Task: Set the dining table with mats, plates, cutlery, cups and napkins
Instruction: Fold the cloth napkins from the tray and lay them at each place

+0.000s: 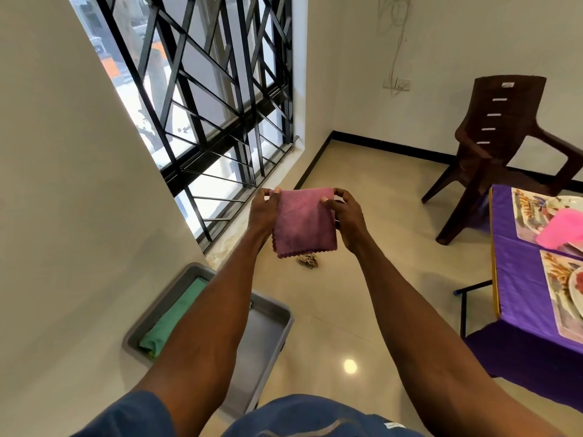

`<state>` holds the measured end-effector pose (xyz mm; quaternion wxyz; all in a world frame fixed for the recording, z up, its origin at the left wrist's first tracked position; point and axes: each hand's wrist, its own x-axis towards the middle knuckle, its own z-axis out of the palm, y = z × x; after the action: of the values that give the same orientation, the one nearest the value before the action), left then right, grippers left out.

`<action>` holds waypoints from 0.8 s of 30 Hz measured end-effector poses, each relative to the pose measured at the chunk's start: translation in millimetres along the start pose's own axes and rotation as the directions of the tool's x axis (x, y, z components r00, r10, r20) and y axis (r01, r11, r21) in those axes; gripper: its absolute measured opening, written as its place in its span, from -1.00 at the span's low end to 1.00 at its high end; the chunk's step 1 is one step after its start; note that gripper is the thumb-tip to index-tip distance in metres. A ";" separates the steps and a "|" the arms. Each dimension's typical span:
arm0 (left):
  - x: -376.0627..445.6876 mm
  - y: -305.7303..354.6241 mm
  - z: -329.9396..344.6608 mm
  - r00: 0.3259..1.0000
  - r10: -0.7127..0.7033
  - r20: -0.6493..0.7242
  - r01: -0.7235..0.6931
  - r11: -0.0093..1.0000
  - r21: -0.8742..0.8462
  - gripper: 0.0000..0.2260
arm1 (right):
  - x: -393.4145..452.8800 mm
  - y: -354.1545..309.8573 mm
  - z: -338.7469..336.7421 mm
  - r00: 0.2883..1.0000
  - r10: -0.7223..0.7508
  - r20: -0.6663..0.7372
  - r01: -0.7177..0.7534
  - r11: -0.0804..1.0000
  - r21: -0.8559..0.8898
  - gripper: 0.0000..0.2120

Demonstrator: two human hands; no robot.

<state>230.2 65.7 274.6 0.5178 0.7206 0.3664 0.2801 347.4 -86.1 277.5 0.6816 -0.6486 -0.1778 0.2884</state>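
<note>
A person's two bare arms reach forward over a tiled floor (378, 310). The left hand (263, 212) and right hand (347, 219) hold up a folded mauve napkin (304, 223) in the air, each hand's fingers (325, 199) pinching a top corner so the cloth hangs between them. Below the left arm, a grey tray (268, 335) holds a rolled green napkin (173, 313) along its left edge. At the far right, a surface (517, 279) draped in purple cloth carries patterned mats (561, 298), white plates (575, 288) and a bright pink napkin (561, 228). A brown plastic chair (501, 146) stands beyond its far edge.
</note>
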 end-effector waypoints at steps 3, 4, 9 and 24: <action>2.9 -5.5 -1.2 0.995 -0.097 0.031 0.099 0.991 -0.087 -0.61 | -2.6 2.1 -4.4 0.994 0.058 0.096 -0.061 0.998 0.024 -0.41; 3.1 -6.7 -2.3 0.986 -0.151 0.067 0.160 0.971 -0.176 -0.61 | -3.9 4.0 -4.7 0.992 0.072 0.106 -0.077 0.996 0.049 -0.32; -14.8 -15.1 -10.2 0.816 -0.344 0.463 0.566 0.636 -0.524 -0.66 | -8.3 20.9 -7.7 0.994 0.108 0.007 -0.108 0.985 0.135 -0.16; -27.5 -53.3 18.8 0.713 -0.364 0.599 0.574 0.793 -0.202 -0.73 | -42.8 59.8 -42.0 0.865 0.500 0.038 -0.475 0.793 0.382 -0.80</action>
<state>216.4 43.4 217.5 0.7799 0.5366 0.3220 -0.0095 330.6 -146.0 220.1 0.7017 -0.5371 0.0765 0.4617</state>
